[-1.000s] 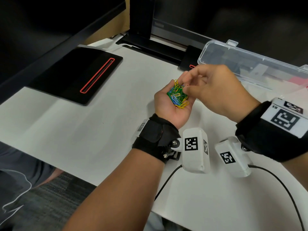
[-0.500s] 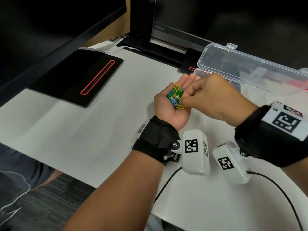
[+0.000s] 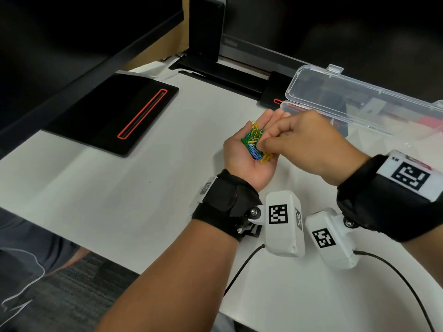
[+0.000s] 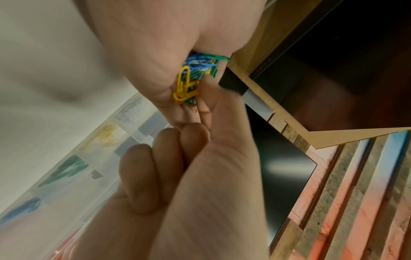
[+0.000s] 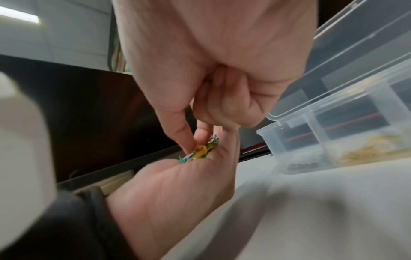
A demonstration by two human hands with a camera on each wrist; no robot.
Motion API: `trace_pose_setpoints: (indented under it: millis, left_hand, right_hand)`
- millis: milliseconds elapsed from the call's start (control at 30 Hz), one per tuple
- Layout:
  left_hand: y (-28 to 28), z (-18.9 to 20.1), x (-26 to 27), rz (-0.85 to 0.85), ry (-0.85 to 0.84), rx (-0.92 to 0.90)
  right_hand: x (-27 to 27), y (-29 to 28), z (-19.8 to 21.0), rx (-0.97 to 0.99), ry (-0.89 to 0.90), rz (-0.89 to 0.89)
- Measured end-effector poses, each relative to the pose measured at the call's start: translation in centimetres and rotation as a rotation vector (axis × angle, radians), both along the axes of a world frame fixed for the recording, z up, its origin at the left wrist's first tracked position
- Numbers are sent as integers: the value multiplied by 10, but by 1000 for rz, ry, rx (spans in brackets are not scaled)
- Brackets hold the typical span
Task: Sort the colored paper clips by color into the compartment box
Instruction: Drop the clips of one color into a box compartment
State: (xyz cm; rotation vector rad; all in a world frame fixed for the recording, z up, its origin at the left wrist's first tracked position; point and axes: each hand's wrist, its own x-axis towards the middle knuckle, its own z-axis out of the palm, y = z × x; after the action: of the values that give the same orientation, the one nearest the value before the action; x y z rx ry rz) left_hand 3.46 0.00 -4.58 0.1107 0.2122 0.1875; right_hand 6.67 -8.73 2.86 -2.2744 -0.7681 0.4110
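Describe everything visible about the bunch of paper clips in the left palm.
The paper clips are a loose tangle of small coated wire clips in green, blue and yellow, heaped in the cupped, upturned palm of the left hand above the white table. Several yellow ones stick out at the edges. The right hand reaches in from the side, its thumb and forefinger pinching at the heap; which clip it grips is unclear.

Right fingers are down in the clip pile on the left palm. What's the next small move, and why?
Probably lift the right hand out with one yellow clip pinched and carry it toward the compartment box: thumb and forefinger already meet at that clip, the left hand cups the mixed pile, and a yellow-filled compartment sits alongside.
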Motion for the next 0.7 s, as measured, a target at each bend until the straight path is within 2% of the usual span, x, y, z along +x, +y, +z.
trace_pose_setpoints:
  millis: [100, 267, 400, 533, 633, 700]
  left_hand:
    - [-1, 0, -1, 7, 7, 10]
    - [-1, -1, 0, 18, 28, 21]
    - [-1, -3, -2, -9, 48, 17]
    - [-3, -5, -2, -41, 38, -3]
    - [-3, -5, -1, -43, 28, -21]
    - [-2, -3, 0, -20, 24, -17]
  right_hand:
    - [2, -3, 0, 68, 22, -6]
    - [5, -3, 2, 14, -219, 53]
    - [-8, 0, 1, -288, -461, 169]
    - [-16, 6, -1, -484, -618, 127]
    - [-16, 9, -6, -463, -597, 137]
    - [-8, 6, -6, -299, -421, 121]
